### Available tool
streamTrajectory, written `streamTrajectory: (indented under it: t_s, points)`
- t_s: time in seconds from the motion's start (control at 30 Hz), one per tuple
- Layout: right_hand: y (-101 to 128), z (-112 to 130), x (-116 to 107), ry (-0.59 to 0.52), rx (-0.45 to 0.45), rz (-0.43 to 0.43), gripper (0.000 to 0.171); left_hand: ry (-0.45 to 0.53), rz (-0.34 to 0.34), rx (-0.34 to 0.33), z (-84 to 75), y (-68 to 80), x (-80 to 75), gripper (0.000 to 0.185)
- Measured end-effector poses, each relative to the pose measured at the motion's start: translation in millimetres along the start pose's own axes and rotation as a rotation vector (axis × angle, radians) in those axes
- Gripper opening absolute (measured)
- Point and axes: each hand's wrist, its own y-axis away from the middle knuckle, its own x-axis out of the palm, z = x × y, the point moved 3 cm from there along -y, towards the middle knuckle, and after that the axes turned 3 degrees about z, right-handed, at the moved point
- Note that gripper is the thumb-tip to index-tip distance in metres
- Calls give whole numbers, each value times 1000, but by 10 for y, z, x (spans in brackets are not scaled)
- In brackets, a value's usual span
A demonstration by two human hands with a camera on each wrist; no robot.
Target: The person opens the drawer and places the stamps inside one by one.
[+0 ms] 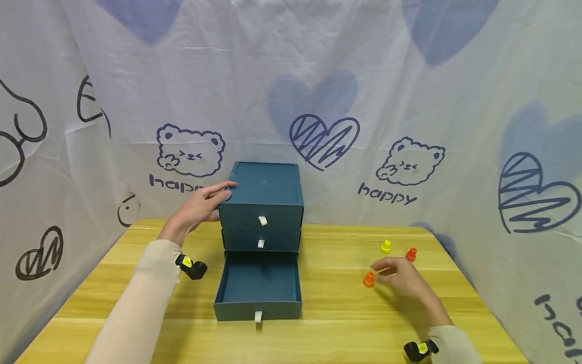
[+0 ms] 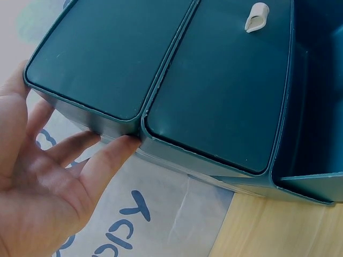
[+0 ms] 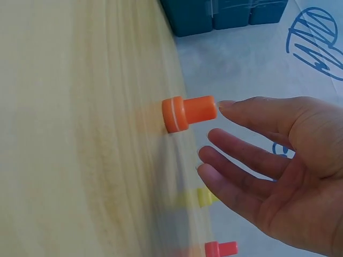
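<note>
My left hand (image 1: 200,205) rests against the left side of a dark teal drawer box (image 1: 265,184). In the left wrist view its fingers (image 2: 110,160) are spread, touching the box's side wall. The bottom drawer (image 1: 259,311) is pulled out and looks empty; the two drawers above it are closed. My right hand (image 1: 402,275) hovers beside a small orange stamp (image 1: 369,279) standing on its wide base. In the right wrist view the fingers are loosely bent, the index fingertip (image 3: 228,107) very close to the orange stamp's narrow top; whether they touch I cannot tell.
A yellow stamp (image 1: 385,246) and a red stamp (image 1: 411,254) stand behind the right hand on the wooden table (image 1: 336,323). White fabric (image 1: 254,101) with printed hearts and bears hangs behind and along both sides. White tabs (image 1: 258,317) stick out from the drawer fronts.
</note>
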Motion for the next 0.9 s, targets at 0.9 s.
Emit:
streamTrajectory:
  t_s: [0.9]
  points:
    - [-28, -99, 101, -41, 52, 9, 24, 21, -3, 4, 9, -3, 8, 53]
